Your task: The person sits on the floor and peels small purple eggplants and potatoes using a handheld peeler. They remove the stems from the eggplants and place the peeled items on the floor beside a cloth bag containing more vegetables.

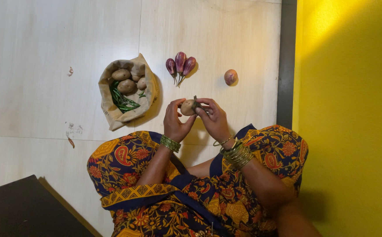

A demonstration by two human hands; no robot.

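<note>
- Nearest the head camera, a patterned dress [191, 197] covers the lap above a pale floor [46, 44].
- Left hand [175, 120] cups a small potato [187, 107], fingers curled closed around it.
- Right hand [213, 118] pinches a dark peeler [196, 104] against that potato.
- Potato looks firm, light and roundish; it is likely to slip once wet, so a grip across its ends seems best.
- Beyond lie a paper bag [127, 90], three aubergines [180, 65] and one loose potato [230, 77].
</note>
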